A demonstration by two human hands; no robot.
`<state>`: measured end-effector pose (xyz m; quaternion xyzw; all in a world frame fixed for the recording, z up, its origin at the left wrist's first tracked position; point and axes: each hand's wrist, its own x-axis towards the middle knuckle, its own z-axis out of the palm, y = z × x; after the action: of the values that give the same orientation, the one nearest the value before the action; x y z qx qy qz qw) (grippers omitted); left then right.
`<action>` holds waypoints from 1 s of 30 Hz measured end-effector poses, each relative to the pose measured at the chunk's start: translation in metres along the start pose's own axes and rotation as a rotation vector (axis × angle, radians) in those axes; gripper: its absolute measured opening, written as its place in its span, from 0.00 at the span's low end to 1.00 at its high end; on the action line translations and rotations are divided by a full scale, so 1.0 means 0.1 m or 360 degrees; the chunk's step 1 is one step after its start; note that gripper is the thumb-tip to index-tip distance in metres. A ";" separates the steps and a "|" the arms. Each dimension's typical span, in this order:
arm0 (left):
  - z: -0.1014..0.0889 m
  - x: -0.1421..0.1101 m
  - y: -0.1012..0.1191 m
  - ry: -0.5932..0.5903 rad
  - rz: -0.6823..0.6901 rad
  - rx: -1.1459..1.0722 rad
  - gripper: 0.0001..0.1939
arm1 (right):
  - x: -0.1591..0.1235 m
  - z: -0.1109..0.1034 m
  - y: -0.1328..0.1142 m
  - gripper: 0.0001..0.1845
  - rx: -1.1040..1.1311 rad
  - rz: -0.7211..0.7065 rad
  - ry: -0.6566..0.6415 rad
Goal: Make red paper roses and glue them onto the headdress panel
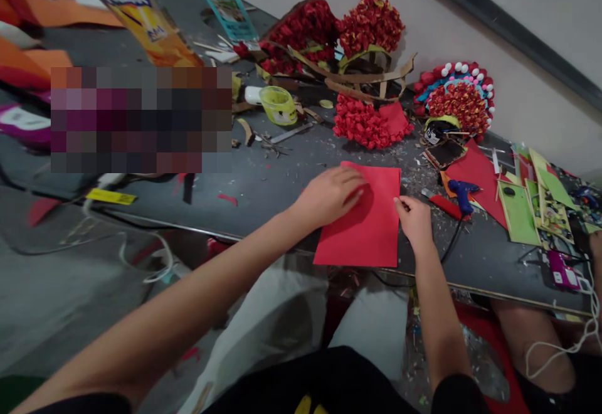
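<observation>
A red sheet of paper (362, 238) lies at the table's front edge, its lower end reaching past the edge. It looks doubled, with a second layer showing along the right side. My left hand (332, 194) rests on its upper left part, fingers stretched out flat with the thumb a little apart. At the right edge of the paper, my right hand (414, 218) is closed, thumb and fingertips pinching that edge. A blue glue gun (463, 196) and a red-handled cutter (446, 206) lie just right of my right hand.
Behind the paper stand red flower-like crafts (371, 22) and a round decorated piece (458, 97). A tub of yellow-green stuff (279, 105) lies nearby. Green pieces (517, 210) and a purple power strip (562, 271) with a white cord are at right, beside a person's leg (536, 345).
</observation>
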<state>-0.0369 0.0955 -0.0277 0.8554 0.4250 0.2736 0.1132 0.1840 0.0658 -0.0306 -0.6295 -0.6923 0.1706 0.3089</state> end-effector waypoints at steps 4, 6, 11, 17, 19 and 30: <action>0.10 -0.12 0.12 -0.0309 0.0024 0.0161 0.26 | 0.00 0.01 -0.01 0.16 -0.0173 -0.0071 -0.0022; 0.12 -0.18 0.15 -0.0317 -0.0130 0.0299 0.31 | -0.01 0.02 -0.01 0.16 -0.0247 -0.0098 -0.0025; 0.08 -0.22 0.12 -0.0328 -0.0321 0.0461 0.36 | -0.01 0.04 0.01 0.17 -0.0292 -0.0108 -0.0028; -0.11 -0.11 -0.25 -0.0627 -0.0104 0.0289 0.26 | -0.01 0.04 0.01 0.16 -0.0284 -0.0092 -0.0029; -0.17 -0.09 -0.34 -0.0708 -0.0064 0.0306 0.26 | -0.01 0.03 0.01 0.16 -0.0272 -0.0084 -0.0036; -0.26 0.10 -0.39 -0.0849 -0.0162 0.0498 0.33 | 0.00 0.06 0.05 0.16 -0.0142 -0.0049 0.0024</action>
<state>-0.0730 0.1261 -0.0192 0.8818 0.4594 -0.0353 0.1012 0.1840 0.0677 -0.0375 -0.6332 -0.7064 0.1301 0.2884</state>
